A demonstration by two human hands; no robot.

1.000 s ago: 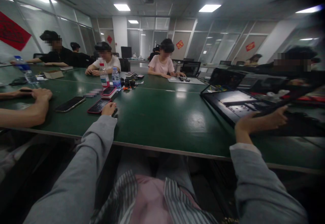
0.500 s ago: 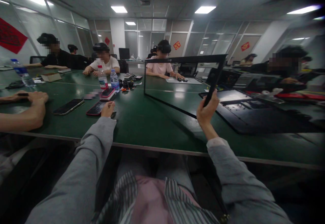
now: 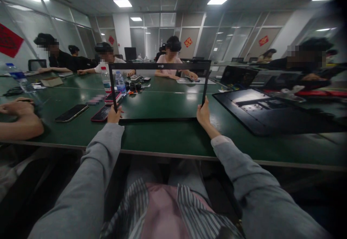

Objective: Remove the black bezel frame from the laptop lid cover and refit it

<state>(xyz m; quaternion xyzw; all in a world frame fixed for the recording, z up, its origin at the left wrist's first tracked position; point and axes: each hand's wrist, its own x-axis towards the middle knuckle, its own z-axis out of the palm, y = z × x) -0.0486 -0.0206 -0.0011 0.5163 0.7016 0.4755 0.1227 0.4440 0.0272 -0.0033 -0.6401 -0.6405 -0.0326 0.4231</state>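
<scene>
Black, thin and hollow, a rectangular frame (image 3: 173, 66) with a small pale logo is held upright over the table, its sides grasped low by the left hand (image 3: 115, 115) and right hand (image 3: 204, 114). Its lower corners are covered; whether the glossy green tabletop (image 3: 165, 137) is touched cannot be told. Beyond, people (image 3: 165, 59) are seated before glass partitions (image 3: 166, 38).

The frame (image 3: 141, 66) is situated between the left hand (image 3: 114, 115) and the right hand (image 3: 204, 113). On the table (image 3: 165, 137), a phone (image 3: 72, 112) lies left of the left hand, and a panel (image 3: 267, 112) lies right of the right hand. Two bottles (image 3: 120, 84) stand behind the frame's left side.
</scene>
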